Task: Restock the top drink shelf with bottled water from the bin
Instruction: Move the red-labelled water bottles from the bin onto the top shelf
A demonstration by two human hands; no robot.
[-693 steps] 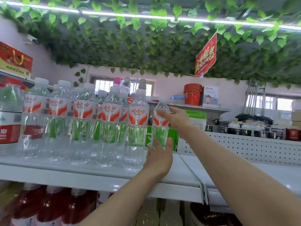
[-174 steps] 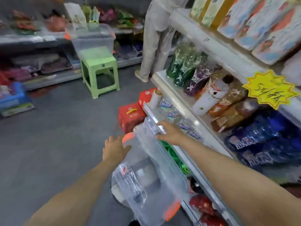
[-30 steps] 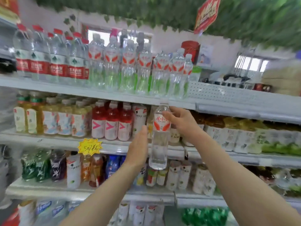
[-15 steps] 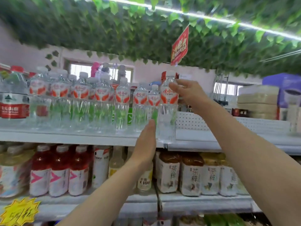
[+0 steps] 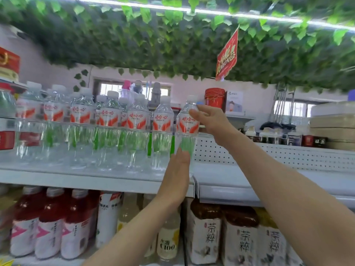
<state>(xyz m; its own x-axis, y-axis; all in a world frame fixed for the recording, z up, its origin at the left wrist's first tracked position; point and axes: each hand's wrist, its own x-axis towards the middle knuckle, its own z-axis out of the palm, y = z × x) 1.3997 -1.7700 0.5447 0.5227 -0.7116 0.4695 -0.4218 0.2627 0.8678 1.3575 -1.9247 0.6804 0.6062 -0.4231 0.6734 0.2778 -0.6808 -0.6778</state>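
One bottle (image 5: 186, 129) between left hand (image 5: 177, 174), right hand (image 5: 210, 120)

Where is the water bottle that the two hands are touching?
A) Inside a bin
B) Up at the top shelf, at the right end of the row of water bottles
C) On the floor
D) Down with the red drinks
B: the right hand grips the water bottle near its neck, just right of the other water bottles on the top shelf, while the left hand rests flat against its lower part.
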